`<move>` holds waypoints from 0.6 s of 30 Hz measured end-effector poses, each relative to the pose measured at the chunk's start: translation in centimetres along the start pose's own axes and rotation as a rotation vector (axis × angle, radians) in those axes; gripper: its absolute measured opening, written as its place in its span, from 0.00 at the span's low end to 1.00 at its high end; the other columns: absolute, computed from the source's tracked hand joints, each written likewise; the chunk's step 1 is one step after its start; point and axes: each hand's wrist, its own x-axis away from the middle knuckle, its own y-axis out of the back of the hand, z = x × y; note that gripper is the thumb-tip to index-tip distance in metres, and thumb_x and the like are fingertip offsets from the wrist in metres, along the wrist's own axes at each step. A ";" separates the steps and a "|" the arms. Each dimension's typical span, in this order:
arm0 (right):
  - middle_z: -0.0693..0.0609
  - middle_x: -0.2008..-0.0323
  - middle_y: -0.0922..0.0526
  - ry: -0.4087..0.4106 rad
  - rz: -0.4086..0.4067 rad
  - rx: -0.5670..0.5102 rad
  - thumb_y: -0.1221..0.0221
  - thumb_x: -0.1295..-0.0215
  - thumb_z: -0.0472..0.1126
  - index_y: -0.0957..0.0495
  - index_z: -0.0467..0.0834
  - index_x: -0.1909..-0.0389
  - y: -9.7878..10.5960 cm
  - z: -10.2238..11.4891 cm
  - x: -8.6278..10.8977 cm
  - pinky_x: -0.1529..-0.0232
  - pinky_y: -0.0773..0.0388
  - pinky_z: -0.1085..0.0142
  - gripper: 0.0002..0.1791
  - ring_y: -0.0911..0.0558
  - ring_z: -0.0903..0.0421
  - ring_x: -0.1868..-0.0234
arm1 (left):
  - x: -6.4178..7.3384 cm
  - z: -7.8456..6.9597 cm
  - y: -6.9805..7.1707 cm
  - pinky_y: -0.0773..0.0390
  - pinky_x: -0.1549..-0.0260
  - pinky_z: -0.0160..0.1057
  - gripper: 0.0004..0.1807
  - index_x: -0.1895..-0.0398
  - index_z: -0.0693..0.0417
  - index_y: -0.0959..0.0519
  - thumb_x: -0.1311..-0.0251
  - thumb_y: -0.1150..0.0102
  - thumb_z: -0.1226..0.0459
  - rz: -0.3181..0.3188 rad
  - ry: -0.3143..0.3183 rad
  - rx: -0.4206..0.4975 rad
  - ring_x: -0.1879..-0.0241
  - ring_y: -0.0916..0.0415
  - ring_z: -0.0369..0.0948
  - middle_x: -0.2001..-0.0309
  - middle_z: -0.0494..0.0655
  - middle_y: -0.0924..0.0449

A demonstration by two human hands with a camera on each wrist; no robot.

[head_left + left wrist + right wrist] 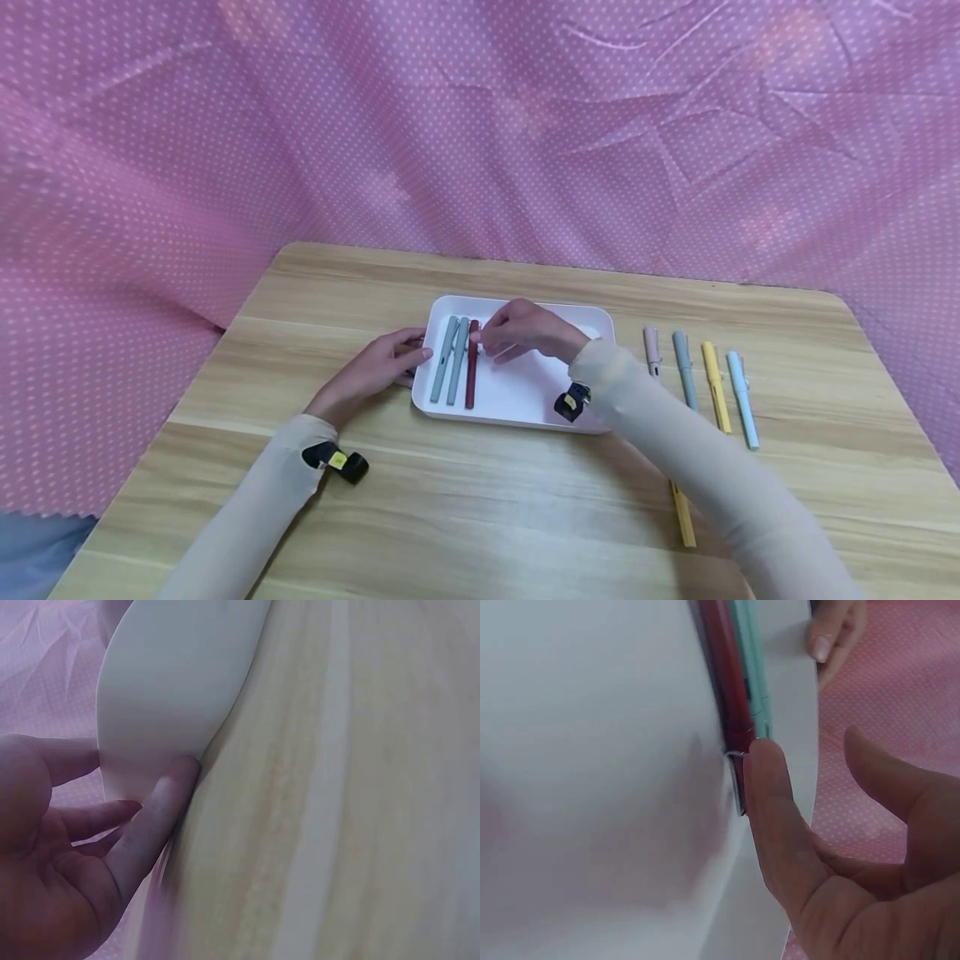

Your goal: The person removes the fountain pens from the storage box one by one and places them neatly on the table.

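Observation:
A white tray (525,408) lies on the wooden table, with two grey-green pens (444,358) and a dark red pen (471,383) side by side at its left end. My left hand (381,364) holds the tray's left side, thumb at the rim and other fingers against the outer wall (161,712). Over the tray is my right hand (525,327). In the right wrist view, an extended finger (769,772) touches the red pen (727,667) near its metal clip, while the thumb stands apart from it.
Right of the tray lie a mauve pen (652,348), a grey-blue pen (685,371), a yellow pen (716,387) and a light blue pen (742,400). Another yellow pen (683,521) shows partly from under the right forearm. Pink dotted cloth (480,142) hangs behind the table.

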 end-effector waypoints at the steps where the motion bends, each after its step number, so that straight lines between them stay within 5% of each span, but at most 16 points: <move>1: 0.37 0.54 0.15 -0.004 -0.006 0.014 0.37 0.28 0.36 0.20 0.26 0.50 -0.1 0.0 -0.1 0.50 0.12 0.59 0.16 0.15 0.46 0.53 | 0.0 0.0 0.0 0.14 0.49 0.43 0.35 0.20 0.62 0.42 0.21 0.46 0.56 0.000 0.001 -0.001 0.39 0.23 0.56 0.28 0.64 0.32; 18: 0.46 0.74 0.16 -0.099 -0.140 0.206 0.28 0.34 0.45 0.18 0.35 0.65 -2.1 -0.4 -1.5 0.69 0.13 0.66 0.16 0.18 0.57 0.76 | -0.1 0.2 0.0 0.12 0.53 0.44 0.31 0.21 0.64 0.40 0.21 0.47 0.60 0.013 -0.047 0.010 0.42 0.20 0.56 0.32 0.66 0.28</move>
